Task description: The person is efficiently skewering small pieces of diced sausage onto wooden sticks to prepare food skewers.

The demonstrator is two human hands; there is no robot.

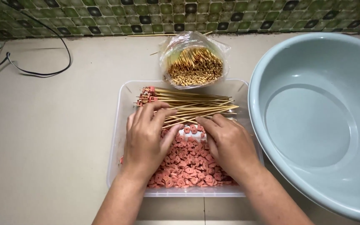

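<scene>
Sausage slices [188, 166], pink and coin-shaped, fill the near half of the clear tub [117, 137], which sits on the beige counter and serves as the landmark here. Both hands rest inside the tub on top of the slices. The left hand [146, 139] lies with fingers spread and loosely curled toward the skewers; whether it pinches a slice or a stick is hidden under the fingers. The right hand [228, 143] is curled, fingertips down among the slices near the skewer tips, and its grasp cannot be told either.

Across the far half of the tub lie the skewers [188, 106], some already carrying pink pieces at their left ends. Their points face the right hand, so a quick reach could likely prick a finger, and a nudge could roll the stack onto the slices.

Just beyond the tub stands a bag of sticks [194, 62]. Right of the tub sits a basin [313, 116]; far left, a cable [42, 71].
</scene>
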